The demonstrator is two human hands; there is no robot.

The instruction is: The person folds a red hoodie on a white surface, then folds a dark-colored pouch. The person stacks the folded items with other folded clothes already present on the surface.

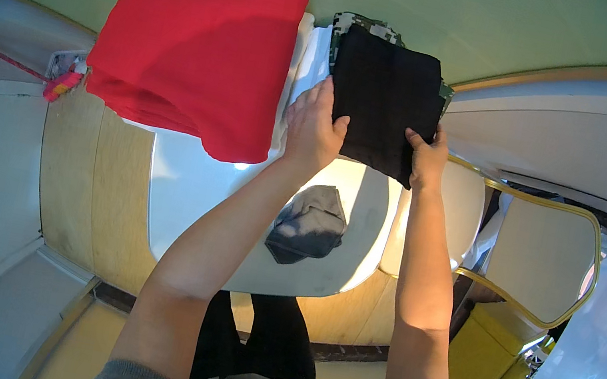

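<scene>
A folded black cloth (386, 100), perhaps a garment, is between my two hands, at the top of a stack. My left hand (318, 122) holds its left edge, fingers along the side and thumb on the upper face. On the opposite edge, my right hand (429, 151) grips with the thumb on top and the other fingers mostly hidden. Camouflage-patterned fabric (369, 23) shows from under the black cloth at the back and right. Nearer to me, a small crumpled grey cloth (309, 224) lies on the white table (205, 196).
Left of my hands stands a large pile of folded red fabric (199, 55), with white cloth (314, 57) beside it. Gold-framed chairs (541, 256) and a yellow box-like seat (488, 350) are at the right. A green wall (492, 16) rises behind the stacks.
</scene>
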